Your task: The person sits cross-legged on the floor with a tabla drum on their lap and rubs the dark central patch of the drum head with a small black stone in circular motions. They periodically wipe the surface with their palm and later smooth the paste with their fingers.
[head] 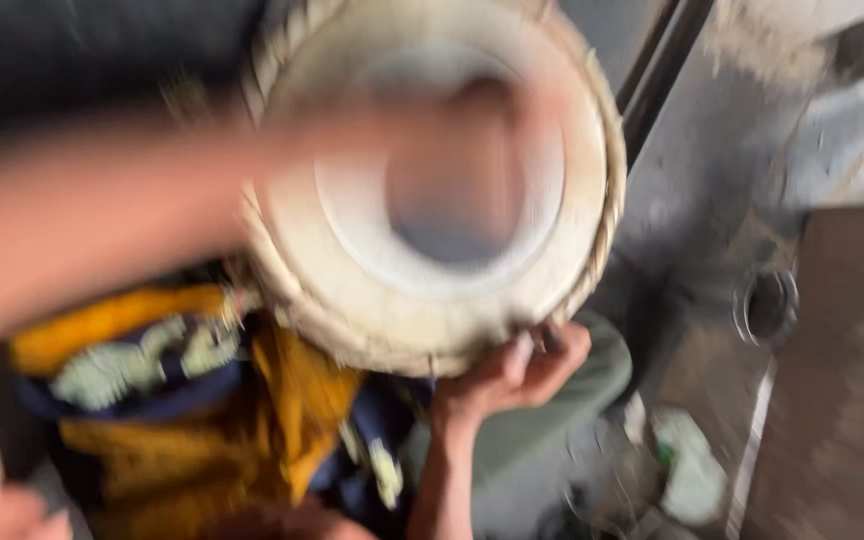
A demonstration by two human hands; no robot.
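Head view, heavily motion-blurred. Nearest the camera: left arm sweeps in from the lower left across the frame; its hand (472,150) is a smear over the drum's (352,300) face, above the dark centre patch. Cannot tell whether its fingers are open or curled, or whether they touch the skin. Below the arm: a yellow and dark blue patterned cloth (182,400) bunched on the lap, lying under the drum's near left edge. Right hand (512,375) comes up from the bottom centre, fingers curled around the drum's lower right rim, gripping it from beneath. Drum sits in the upper middle of the frame, pale round head facing the camera, braided lacing around the rim, resting over the cloth. Green cloth (572,400) just behind the right hand. Farther right: grey floor (692,200) with a metal ring (767,305) and a pale green-white object (692,470), too blurred to identify.
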